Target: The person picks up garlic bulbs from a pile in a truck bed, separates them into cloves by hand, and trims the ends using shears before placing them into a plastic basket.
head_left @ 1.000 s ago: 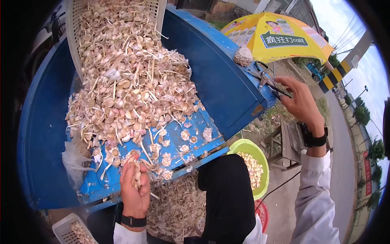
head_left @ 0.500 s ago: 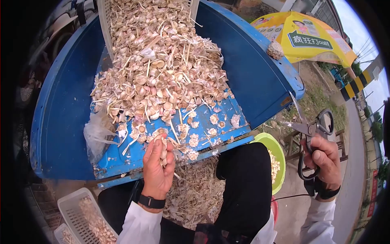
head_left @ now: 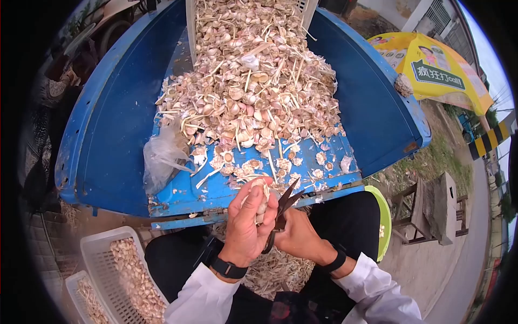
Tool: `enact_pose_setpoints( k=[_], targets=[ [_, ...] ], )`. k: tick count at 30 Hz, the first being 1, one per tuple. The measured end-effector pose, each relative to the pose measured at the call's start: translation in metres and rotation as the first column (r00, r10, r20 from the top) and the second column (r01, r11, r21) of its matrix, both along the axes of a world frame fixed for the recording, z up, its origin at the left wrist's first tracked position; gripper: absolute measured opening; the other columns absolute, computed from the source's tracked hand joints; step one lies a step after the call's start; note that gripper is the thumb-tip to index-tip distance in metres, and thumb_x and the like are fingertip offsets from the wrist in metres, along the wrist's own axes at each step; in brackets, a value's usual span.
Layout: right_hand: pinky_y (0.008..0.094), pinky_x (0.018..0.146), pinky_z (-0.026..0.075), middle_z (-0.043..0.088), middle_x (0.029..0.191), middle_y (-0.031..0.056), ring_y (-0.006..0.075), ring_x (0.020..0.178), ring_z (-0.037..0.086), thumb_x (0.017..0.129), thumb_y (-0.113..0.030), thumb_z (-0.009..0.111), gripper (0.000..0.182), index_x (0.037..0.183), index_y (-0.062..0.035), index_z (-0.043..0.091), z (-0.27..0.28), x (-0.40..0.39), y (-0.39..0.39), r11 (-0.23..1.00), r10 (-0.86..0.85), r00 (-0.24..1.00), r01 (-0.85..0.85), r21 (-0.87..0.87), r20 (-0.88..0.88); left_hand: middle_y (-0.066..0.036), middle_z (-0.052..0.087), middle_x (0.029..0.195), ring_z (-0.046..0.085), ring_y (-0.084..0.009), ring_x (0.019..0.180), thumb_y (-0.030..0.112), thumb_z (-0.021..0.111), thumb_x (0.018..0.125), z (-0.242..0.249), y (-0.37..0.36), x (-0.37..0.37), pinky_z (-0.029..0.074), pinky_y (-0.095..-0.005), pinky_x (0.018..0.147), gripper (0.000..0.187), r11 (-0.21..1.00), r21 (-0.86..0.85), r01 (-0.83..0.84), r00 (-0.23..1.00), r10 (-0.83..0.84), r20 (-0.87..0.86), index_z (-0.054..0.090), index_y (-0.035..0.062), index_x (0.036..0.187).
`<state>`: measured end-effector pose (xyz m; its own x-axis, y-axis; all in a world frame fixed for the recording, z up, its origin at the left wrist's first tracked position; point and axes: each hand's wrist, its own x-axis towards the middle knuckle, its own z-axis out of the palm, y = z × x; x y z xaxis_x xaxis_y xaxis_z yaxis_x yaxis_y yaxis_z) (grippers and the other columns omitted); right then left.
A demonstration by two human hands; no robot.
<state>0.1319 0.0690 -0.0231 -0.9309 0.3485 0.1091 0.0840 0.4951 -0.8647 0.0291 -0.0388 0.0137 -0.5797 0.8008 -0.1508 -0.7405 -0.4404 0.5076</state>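
My left hand is closed around a garlic bulb, palm turned up, over the front edge of a blue metal bed. My right hand grips black-handled scissors just right of the bulb. Their blades are spread and point up and away from me, close beside my left fingertips. Beyond both hands, a large heap of garlic cloves and dry stalks covers the middle of the bed. Several trimmed root discs lie scattered at the heap's near edge.
A clear plastic bag rests left of the heap. At lower left stand a white basket of cloves and a smaller white basket. A green basin is beside my right knee; a wooden bench stands farther right. Husks cover the ground between my legs.
My right hand has brought the scissors from the far right in to the bulb. My left hand still holds the garlic. The whole view has shifted, with the bed now farther right.
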Motion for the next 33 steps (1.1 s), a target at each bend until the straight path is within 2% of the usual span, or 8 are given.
enact_pose_setpoints(
  k=[1, 3, 7, 9, 13, 17, 21, 33],
  targets=[
    [0.0368, 0.069, 0.049, 0.064, 0.085, 0.0143, 0.0282, 0.076, 0.063, 0.070, -0.007, 0.073, 0.038, 0.104, 0.0005, 0.058, -0.008, -0.004, -0.006, 0.966, 0.000, 0.995, 0.026, -0.256, 0.103, -0.005, 0.060, 0.089, 0.045, -0.0041, 0.059, 0.028, 0.052, 0.101, 0.001, -0.001, 0.006, 0.025, -0.0158, 0.041, 0.033, 1.000, 0.013, 0.027, 0.995, -0.026, -0.093, 0.052, 0.0053, 0.125],
    [0.0354, 0.074, 0.050, 0.063, 0.091, 0.0160, 0.0297, 0.082, 0.064, 0.070, -0.009, 0.073, 0.044, 0.109, 0.0007, 0.057, -0.016, -0.004, -0.011, 0.946, 0.019, 0.991, 0.025, -0.322, 0.133, -0.004, 0.059, 0.089, 0.045, -0.0047, 0.059, 0.027, 0.050, 0.102, -0.001, -0.002, 0.003, 0.025, -0.0160, 0.041, 0.033, 1.000, 0.012, 0.007, 1.000, -0.006, -0.009, 0.051, 0.0053, 0.126],
    [0.0306, 0.072, 0.048, 0.059, 0.091, 0.0113, 0.0127, 0.083, 0.058, 0.075, -0.008, 0.072, 0.042, 0.111, -0.0004, 0.053, 0.019, -0.018, -0.007, 0.994, 0.030, 0.992, -0.017, 0.108, -0.120, -0.004, 0.058, 0.091, 0.046, -0.0053, 0.059, 0.028, 0.048, 0.103, 0.001, -0.006, -0.007, 0.026, -0.0163, 0.040, 0.031, 0.989, 0.086, -0.122, 0.987, 0.112, 0.113, 0.051, 0.0055, 0.125],
    [0.0276, 0.071, 0.047, 0.054, 0.089, 0.0038, 0.0077, 0.082, 0.054, 0.080, -0.008, 0.072, 0.034, 0.103, -0.0028, 0.049, 0.013, -0.015, -0.007, 0.911, 0.098, 0.994, -0.108, -0.397, -0.046, -0.004, 0.058, 0.093, 0.048, -0.0058, 0.059, 0.026, 0.045, 0.103, -0.006, -0.009, -0.009, 0.027, -0.0166, 0.040, 0.029, 0.978, 0.175, -0.111, 0.967, 0.066, 0.245, 0.050, 0.0059, 0.124],
    [0.0188, 0.065, 0.043, 0.052, 0.084, -0.0026, 0.0012, 0.075, 0.051, 0.082, -0.005, 0.073, 0.033, 0.096, -0.0060, 0.043, 0.028, -0.006, -0.012, 0.810, -0.074, 0.997, 0.065, -0.583, 0.009, -0.007, 0.058, 0.095, 0.048, -0.0049, 0.061, 0.025, 0.050, 0.101, -0.003, -0.014, -0.015, 0.029, -0.0158, 0.040, 0.033, 0.980, 0.062, -0.187, 0.970, 0.174, 0.172, 0.049, 0.0032, 0.126],
    [0.0223, 0.055, 0.043, 0.056, 0.072, 0.0013, 0.0042, 0.066, 0.052, 0.068, -0.021, 0.088, 0.058, 0.100, -0.0045, 0.043, 0.085, -0.007, 0.010, 0.987, -0.125, 0.992, 0.124, 0.101, 0.005, -0.010, 0.061, 0.103, 0.049, -0.0038, 0.063, 0.021, 0.056, 0.099, -0.002, -0.019, -0.024, 0.030, -0.0153, 0.041, 0.036, 0.946, -0.050, -0.319, 0.942, 0.323, 0.093, 0.048, 0.0026, 0.129],
    [0.0339, 0.057, 0.049, 0.057, 0.071, 0.0063, 0.0211, 0.061, 0.057, 0.066, -0.041, 0.087, 0.069, 0.105, -0.0020, 0.045, 0.078, -0.017, 0.022, 0.924, -0.004, 0.995, -0.034, 0.380, 0.100, -0.003, 0.060, 0.101, 0.049, -0.0025, 0.069, 0.027, 0.054, 0.101, 0.001, -0.014, -0.013, 0.033, -0.0142, 0.047, 0.038, 0.911, -0.094, -0.401, 0.916, 0.400, -0.027, 0.049, 0.0068, 0.132],
    [0.0423, 0.052, 0.048, 0.057, 0.055, 0.0149, 0.0345, 0.054, 0.062, 0.076, -0.051, 0.075, 0.055, 0.077, 0.0002, 0.055, 0.068, -0.025, 0.012, 0.818, 0.042, 0.984, -0.133, 0.559, 0.172, 0.002, 0.053, 0.084, 0.047, -0.0036, 0.069, 0.029, 0.053, 0.101, -0.008, 0.000, -0.006, 0.033, -0.0171, 0.049, 0.036, 0.819, -0.240, -0.522, 0.853, 0.497, -0.160, 0.051, 0.0047, 0.128]
  ],
)
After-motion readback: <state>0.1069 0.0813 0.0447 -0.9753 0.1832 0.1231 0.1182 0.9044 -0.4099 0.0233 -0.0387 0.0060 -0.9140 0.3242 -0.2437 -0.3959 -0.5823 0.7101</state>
